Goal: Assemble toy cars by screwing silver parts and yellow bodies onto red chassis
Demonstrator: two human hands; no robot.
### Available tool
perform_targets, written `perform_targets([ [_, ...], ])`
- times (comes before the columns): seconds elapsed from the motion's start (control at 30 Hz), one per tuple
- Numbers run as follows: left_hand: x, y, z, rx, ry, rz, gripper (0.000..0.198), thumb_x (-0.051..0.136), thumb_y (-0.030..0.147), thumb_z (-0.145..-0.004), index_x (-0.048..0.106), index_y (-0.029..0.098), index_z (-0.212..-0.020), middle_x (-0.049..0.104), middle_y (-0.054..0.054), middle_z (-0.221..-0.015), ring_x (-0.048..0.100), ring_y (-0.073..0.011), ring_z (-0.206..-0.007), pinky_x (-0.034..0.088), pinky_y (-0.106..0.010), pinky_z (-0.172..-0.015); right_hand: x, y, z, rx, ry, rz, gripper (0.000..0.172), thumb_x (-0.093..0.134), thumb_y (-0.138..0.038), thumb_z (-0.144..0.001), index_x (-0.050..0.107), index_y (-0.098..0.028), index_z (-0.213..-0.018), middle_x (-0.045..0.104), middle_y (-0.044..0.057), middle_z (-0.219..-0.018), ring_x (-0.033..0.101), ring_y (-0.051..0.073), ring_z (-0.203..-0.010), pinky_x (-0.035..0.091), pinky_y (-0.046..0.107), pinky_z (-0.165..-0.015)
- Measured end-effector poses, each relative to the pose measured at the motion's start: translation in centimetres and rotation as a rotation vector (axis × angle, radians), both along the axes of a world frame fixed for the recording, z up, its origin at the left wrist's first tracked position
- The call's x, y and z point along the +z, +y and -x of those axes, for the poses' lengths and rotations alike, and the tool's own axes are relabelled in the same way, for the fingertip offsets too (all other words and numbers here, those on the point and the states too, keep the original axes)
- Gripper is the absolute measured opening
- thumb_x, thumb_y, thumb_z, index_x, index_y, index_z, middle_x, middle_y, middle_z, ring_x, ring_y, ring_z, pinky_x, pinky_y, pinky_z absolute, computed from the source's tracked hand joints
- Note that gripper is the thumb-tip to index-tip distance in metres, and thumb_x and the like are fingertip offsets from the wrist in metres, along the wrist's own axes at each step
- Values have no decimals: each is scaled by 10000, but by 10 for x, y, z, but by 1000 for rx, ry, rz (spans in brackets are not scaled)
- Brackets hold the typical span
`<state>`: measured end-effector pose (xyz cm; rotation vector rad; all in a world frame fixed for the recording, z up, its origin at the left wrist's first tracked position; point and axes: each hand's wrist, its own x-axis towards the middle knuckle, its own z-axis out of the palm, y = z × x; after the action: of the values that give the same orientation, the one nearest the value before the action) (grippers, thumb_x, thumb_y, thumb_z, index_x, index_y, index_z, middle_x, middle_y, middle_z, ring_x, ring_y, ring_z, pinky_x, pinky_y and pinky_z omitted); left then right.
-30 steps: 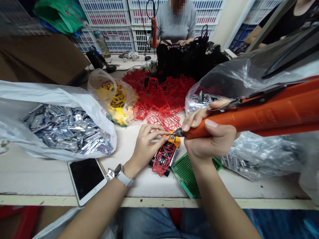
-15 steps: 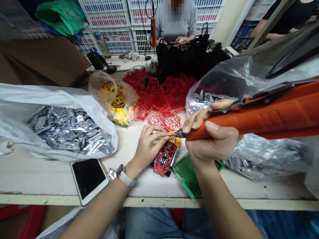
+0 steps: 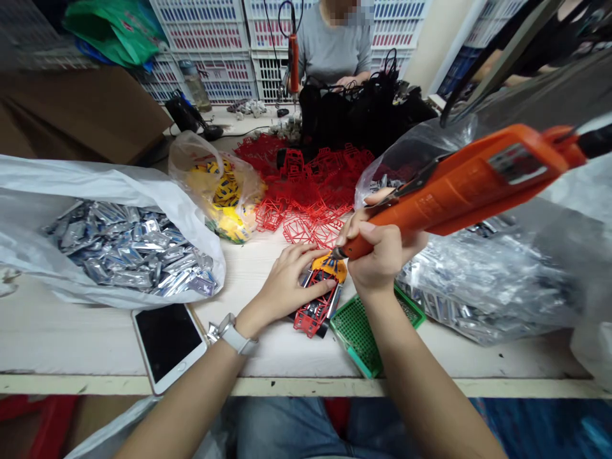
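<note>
A small toy car [image 3: 319,298] with a red lattice frame and a yellow nose lies on the white table [image 3: 287,354] near its front edge. My left hand [image 3: 287,280] presses down on it, fingers laid over the frame, a watch on the wrist. My right hand [image 3: 380,255] is wrapped round an orange electric screwdriver [image 3: 459,182]. The screwdriver's tip rests on the car's yellow nose and its body tilts up to the right.
A green grid tray [image 3: 358,331] lies right of the car and a white phone [image 3: 167,344] to the left. Bags of silver parts [image 3: 129,245], yellow parts [image 3: 224,197] and more silver parts [image 3: 482,287] ring a red frame pile [image 3: 310,185]. Another person [image 3: 337,44] works opposite.
The screwdriver has swung from nearly level to steeply tilted up at the right, its tip staying on the car's nose. My right hand shifted slightly left; my left hand stays on the car.
</note>
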<state>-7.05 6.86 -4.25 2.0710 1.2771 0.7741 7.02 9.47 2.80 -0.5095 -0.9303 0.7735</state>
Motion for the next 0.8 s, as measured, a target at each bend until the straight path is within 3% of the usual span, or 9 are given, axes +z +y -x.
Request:
perform_targets([
  [0.3,-4,0,-1,21,-37,-25,564,724,552,-866,632,281,-1352,603,-116,-1434,483,-333,-1376,363,-579,-1176,-5,5,5,-22,-75,76,158,557,-215,-656,572,-242,-810,504,-86,-518,471,101,-378,396,240,-385],
  [0.5,-2,1,-2,31,-20,4,560,724,557,-858,641,246,-1316,593,-131,-1458,493,-336,-1380,363,-579,-1172,-2,15,9,88,-149,98,132,569,-252,-645,577,-230,-775,498,-98,-481,464,94,-366,391,234,-396],
  [0.7,3,2,-4,36,-36,10,560,709,562,-855,653,214,-1290,617,-145,-1433,518,-344,-1362,384,-581,-1166,5,18,13,256,-148,310,180,575,-286,-545,577,-218,-711,515,-90,-493,445,87,-401,392,230,-417],
  [0.8,-3,-2,-4,62,-44,5,597,702,567,-846,646,217,-1327,628,-151,-1433,537,-361,-1368,413,-581,-1163,10,12,13,232,-135,308,136,558,-291,-538,540,-212,-647,487,-78,-489,412,77,-404,375,223,-408],
])
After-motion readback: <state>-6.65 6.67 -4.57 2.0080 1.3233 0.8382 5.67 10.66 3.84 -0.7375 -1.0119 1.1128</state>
